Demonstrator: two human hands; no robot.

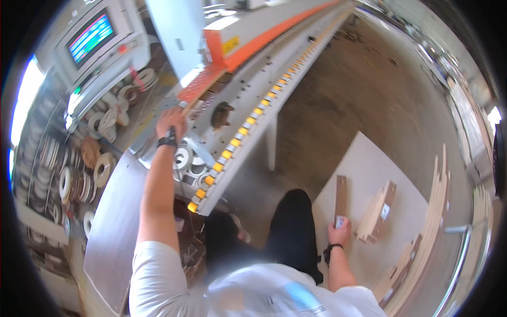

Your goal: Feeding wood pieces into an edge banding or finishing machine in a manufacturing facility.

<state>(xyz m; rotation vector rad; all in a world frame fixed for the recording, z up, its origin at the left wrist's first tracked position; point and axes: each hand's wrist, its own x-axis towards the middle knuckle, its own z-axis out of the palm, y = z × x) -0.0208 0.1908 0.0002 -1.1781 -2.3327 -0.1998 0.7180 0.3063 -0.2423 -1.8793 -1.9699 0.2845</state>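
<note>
At the near end of an orange and white machine [215, 50], my left hand [171, 124] rests with curled fingers on the end of a narrow wooden board [206, 89]. That board lies along the machine's infeed, its far end near the orange housing. Low on my right, my right hand [339, 231] is closed around the near end of a brown wooden strip [341, 198], where a white label shows. This strip lies over a pale panel [360, 158]. Beside it is a small stack of similar strips [376, 214], with a white label on one.
A rail with yellow rollers [244, 131] runs away from me along the machine. Rolls of edge banding [103, 169] fill the left side, below a control screen [91, 39]. Long boards [430, 227] stack at right, beside a metal bar [465, 259]. A curved tabletop [116, 227] is at left.
</note>
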